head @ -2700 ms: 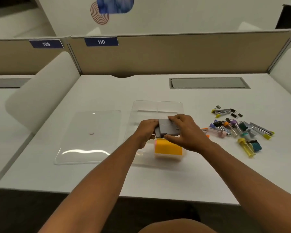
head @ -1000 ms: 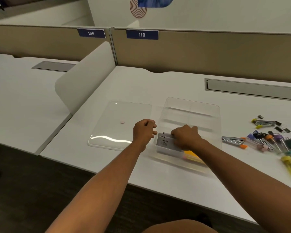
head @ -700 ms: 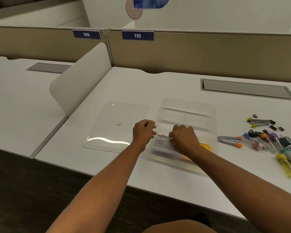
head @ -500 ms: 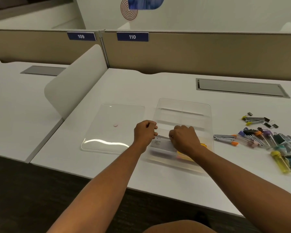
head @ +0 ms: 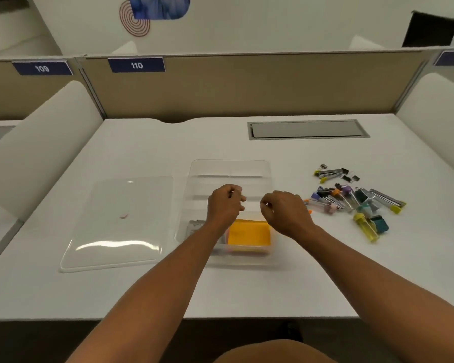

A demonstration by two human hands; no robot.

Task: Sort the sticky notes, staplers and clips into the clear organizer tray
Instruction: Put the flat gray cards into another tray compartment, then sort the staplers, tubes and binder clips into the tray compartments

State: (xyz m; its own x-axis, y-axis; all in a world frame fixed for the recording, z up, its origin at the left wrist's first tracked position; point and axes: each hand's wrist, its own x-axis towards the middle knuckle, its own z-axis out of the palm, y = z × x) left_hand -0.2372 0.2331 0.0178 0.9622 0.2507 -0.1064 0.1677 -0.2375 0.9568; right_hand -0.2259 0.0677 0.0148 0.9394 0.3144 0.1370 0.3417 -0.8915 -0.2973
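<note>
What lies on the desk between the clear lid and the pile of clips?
In the head view, the organizer tray lies between the lid and the clips.

Both hands [head: 227, 203] lifted off the box [head: 195, 227] (now loosely curled)

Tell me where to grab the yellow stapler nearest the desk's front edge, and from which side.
Pinch the yellow stapler across its long sides near mid-length, coming from above with the right hand. It lies flat; a teal clip crowds its right flank.
</note>
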